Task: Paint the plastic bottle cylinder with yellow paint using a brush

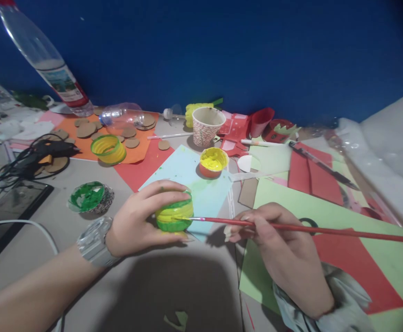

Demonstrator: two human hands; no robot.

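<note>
My left hand [142, 216] is closed around a small ridged piece painted in green and yellow bands [173, 213], thumb below and fingers over its top. A wristwatch sits on that wrist. My right hand [277, 249] pinches a long, thin red paintbrush [222, 222], its bristle tip touching the yellow band. Beyond the hands, a small cup of yellow paint [213, 161] stands on light blue paper [183, 166]. To the left is a shallow cup of green paint [88, 197]. Another yellow-green ridged ring [108, 150] rests on orange paper.
A tall plastic bottle [54, 69] leans at the back left, near a clear bottle piece [121, 115] and cardboard discs [86, 129]. A glue gun [54, 152] with cables lies left. A patterned paper cup [206, 127] stands behind the paint. Green [256, 281] and red papers cover the right.
</note>
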